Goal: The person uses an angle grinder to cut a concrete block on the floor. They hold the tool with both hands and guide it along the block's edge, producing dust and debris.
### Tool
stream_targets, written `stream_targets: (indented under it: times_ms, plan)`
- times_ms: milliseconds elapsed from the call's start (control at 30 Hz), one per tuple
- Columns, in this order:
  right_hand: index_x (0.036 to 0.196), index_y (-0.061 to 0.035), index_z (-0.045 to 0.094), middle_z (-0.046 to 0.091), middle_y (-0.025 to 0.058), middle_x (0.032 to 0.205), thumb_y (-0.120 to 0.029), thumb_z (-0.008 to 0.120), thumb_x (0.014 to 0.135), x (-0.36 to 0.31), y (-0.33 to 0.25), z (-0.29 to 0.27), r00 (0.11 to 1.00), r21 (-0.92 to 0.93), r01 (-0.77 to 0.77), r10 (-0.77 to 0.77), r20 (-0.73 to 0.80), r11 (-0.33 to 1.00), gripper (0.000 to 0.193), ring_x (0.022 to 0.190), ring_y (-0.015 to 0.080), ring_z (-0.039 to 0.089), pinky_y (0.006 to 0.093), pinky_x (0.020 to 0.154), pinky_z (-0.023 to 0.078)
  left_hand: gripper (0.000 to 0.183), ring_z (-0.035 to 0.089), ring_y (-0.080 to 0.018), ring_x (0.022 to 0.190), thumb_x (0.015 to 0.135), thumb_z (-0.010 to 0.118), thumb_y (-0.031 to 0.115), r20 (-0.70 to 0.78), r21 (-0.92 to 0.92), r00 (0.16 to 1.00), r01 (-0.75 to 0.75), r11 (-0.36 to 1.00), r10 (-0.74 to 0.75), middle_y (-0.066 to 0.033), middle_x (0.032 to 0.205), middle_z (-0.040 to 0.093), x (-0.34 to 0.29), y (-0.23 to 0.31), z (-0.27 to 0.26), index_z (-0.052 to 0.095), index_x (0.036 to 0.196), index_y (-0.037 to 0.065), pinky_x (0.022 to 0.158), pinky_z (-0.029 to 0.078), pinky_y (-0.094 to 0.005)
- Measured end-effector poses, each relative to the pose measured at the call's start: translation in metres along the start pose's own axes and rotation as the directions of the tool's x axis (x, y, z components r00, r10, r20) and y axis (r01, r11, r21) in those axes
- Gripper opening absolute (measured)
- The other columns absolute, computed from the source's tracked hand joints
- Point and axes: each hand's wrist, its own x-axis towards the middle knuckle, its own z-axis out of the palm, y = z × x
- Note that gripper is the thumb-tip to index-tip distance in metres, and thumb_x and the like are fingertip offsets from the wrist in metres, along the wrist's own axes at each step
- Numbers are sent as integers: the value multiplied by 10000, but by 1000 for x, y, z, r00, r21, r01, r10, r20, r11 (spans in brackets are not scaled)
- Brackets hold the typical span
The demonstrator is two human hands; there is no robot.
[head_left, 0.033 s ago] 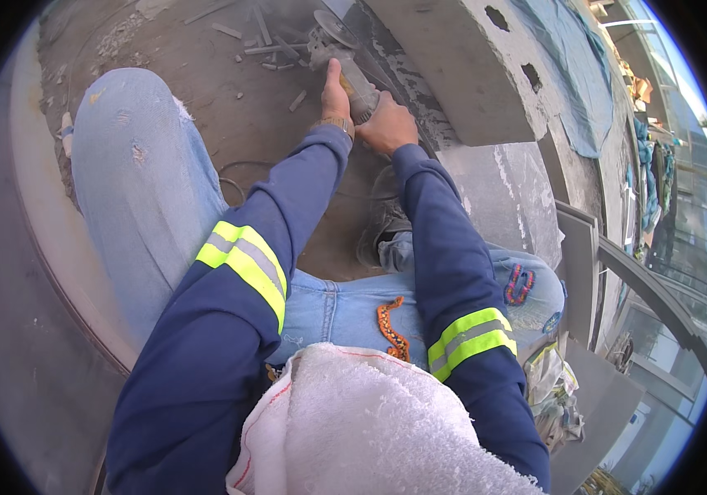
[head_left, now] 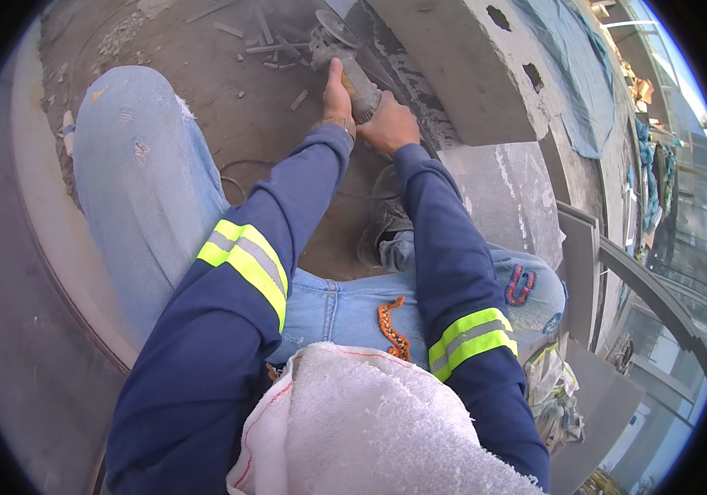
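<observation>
Both my hands are closed around a dusty angle grinder [head_left: 363, 92], held out ahead of me at the top of the view. My left hand [head_left: 337, 101] grips the near side of its body, thumb up along it. My right hand [head_left: 391, 126] wraps the rear end. The grinder's round disc [head_left: 337, 30] faces the dark, dust-streaked lower edge of a stone slab [head_left: 452, 66]; whether the disc touches it I cannot tell. My fingers' undersides are hidden.
Broken strips of stone [head_left: 275, 49] and rubble [head_left: 120, 35] litter the dusty ground. A cable [head_left: 238, 169] loops on the floor between my legs. A grey panel [head_left: 506, 194] is at the right, a blue cloth [head_left: 576, 74] over the slab. A white towel [head_left: 361, 421] hangs before me.
</observation>
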Motion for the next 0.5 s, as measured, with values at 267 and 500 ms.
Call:
stream_targets:
  times_ms: [267,500]
  plan:
    - [1286,-12,540,694,256,1105,-487,813,668,-2,1,11,1000,2,-6,6,5,1000,826,1054,404,673,458,944,530,704,674,-344,797,909,538,675,6,1,1000,23,1000,-23,-199,939,663,-1,1,-14,558,1193,32,729,574,-488]
    - [1307,-17,534,690,260,1114,-475,809,674,-4,5,9,1000,5,-9,9,20,1000,827,1057,403,671,457,944,530,733,669,-366,856,907,531,684,33,12,998,58,998,-59,-217,994,660,-5,-1,-13,553,1205,15,777,572,-504]
